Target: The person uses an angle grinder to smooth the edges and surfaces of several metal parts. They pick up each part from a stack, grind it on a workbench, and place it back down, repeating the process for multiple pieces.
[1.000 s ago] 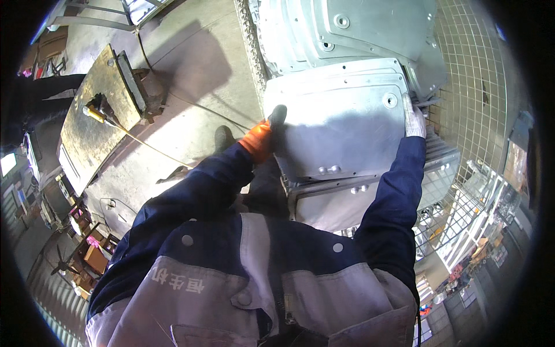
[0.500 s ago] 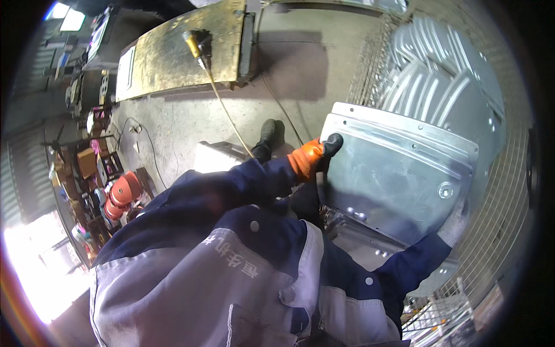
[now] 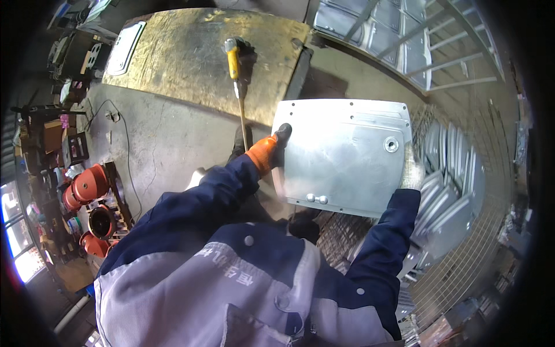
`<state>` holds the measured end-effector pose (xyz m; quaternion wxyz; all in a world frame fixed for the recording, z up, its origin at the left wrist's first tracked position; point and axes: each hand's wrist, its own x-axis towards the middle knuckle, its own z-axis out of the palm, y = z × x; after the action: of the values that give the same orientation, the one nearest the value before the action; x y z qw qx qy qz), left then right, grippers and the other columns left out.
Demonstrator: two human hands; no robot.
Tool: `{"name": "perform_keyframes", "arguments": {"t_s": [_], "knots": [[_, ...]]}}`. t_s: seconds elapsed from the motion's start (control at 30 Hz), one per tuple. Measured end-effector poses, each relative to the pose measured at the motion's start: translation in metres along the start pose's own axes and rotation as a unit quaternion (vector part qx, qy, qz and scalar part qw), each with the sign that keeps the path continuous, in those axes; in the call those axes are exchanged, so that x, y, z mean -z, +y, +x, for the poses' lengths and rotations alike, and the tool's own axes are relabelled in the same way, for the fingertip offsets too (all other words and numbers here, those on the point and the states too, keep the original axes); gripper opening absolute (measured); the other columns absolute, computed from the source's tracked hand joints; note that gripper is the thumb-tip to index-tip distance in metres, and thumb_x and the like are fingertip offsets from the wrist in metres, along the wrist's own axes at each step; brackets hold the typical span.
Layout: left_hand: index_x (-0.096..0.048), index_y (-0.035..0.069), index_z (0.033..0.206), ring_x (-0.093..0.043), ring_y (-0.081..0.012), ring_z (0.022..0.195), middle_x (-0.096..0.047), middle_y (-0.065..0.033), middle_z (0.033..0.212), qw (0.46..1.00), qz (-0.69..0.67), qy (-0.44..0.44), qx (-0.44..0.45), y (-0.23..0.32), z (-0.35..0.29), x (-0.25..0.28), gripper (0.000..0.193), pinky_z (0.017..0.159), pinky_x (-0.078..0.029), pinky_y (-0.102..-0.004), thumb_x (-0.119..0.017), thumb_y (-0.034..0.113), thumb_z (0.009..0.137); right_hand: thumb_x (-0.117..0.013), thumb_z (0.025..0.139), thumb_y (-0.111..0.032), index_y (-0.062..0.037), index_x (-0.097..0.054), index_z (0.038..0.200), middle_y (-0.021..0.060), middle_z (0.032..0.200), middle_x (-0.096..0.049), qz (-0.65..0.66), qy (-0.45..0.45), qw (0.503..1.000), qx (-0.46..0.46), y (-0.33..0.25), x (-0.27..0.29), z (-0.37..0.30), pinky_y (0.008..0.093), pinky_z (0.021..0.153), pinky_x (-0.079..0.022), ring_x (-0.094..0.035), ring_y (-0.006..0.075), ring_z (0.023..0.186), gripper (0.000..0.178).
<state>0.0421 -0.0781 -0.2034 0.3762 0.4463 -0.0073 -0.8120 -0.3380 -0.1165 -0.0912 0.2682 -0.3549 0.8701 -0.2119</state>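
Observation:
A flat silver sheet-metal panel [image 3: 338, 156] with rounded corners is held up in front of me. It has small holes along its edges, a round fitting near the right side and two shiny knobs near the lower edge. My left hand [image 3: 270, 150], in an orange and black glove, grips its left edge with the thumb on top. On the opposite edge, my right hand [image 3: 412, 169] in a whitish glove is closed round the panel, its fingertips hidden.
Ahead stands a worn wooden workbench [image 3: 179, 63] bearing a yellow corded power tool [image 3: 232, 61] and another small panel [image 3: 126, 48]. To the right, many metal panels [image 3: 445, 196] fill a wire-mesh cage. A rack of panels [image 3: 381, 34] is at the far right. Red round parts [image 3: 91, 184] sit left.
The panel has moved left, away from the stacked panels and closer to the workbench, both hands still on it. My view has turned, bringing more of the bench and the far rack in.

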Motion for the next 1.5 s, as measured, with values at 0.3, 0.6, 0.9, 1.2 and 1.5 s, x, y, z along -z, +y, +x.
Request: {"name": "perform_keyframes", "arguments": {"t_s": [0.3,0.6,0.9,1.2,1.5], "knots": [[-0.057,0.005,0.122,-0.056,-0.0184,0.095,-0.062,-0.0091,0.111,0.982,0.068,0.146,0.094,0.131,0.141,0.126,0.058,0.088,-0.043,-0.0275,-0.054,0.053,0.091,-0.045,0.092,-0.045,-0.0113,-0.045,0.129,0.0304,0.087,-0.063,-0.244,-0.133,0.957,0.089,-0.068,-0.213,0.125,0.0456,0.077,-0.048,-0.062,0.0396,0.079,0.049],[-0.056,0.007,0.125,-0.056,-0.02,0.101,-0.061,-0.0115,0.115,0.971,-0.05,0.234,-0.012,0.155,0.132,0.198,0.049,0.087,-0.046,-0.0298,-0.053,0.045,0.094,-0.048,0.072,-0.081,0.0107,-0.062,0.11,0.0311,0.114,-0.06,-0.149,-0.212,0.966,0.007,-0.128,-0.328,0.154,0.0418,0.095,-0.042,-0.055,0.0399,0.113,0.101],[-0.064,0.003,0.112,-0.061,-0.0151,0.085,-0.066,-0.0041,0.093,0.956,0.045,0.268,-0.112,0.179,0.085,0.202,0.035,0.071,-0.051,-0.0269,-0.063,0.031,0.09,-0.037,0.075,-0.084,0.0096,-0.063,0.107,0.0371,0.111,-0.056,-0.237,-0.22,0.94,0.109,-0.171,-0.39,0.151,0.0457,0.095,-0.041,-0.054,0.0435,0.113,0.103],[-0.047,0.0,0.131,-0.054,-0.0196,0.108,-0.056,-0.0093,0.12,0.946,0.065,0.23,-0.22,0.176,0.028,0.169,0.05,0.092,-0.043,-0.0322,-0.063,0.023,0.09,-0.054,0.084,-0.061,0.0013,-0.043,0.133,0.0278,0.126,-0.054,-0.211,-0.153,0.945,0.199,-0.201,-0.407,0.082,0.0435,0.096,-0.043,-0.053,0.0408,0.117,0.08],[-0.045,0.011,0.135,-0.051,-0.0228,0.116,-0.054,-0.0067,0.125,0.941,0.05,0.322,-0.089,0.152,0.023,0.202,0.052,0.094,-0.042,-0.0363,-0.055,0.037,0.092,-0.062,0.082,-0.055,-0.0028,-0.036,0.141,0.0263,0.137,-0.045,0.06,-0.071,0.995,0.022,-0.106,-0.349,0.062,0.0376,0.102,-0.04,-0.047,0.0345,0.126,0.083]]}}
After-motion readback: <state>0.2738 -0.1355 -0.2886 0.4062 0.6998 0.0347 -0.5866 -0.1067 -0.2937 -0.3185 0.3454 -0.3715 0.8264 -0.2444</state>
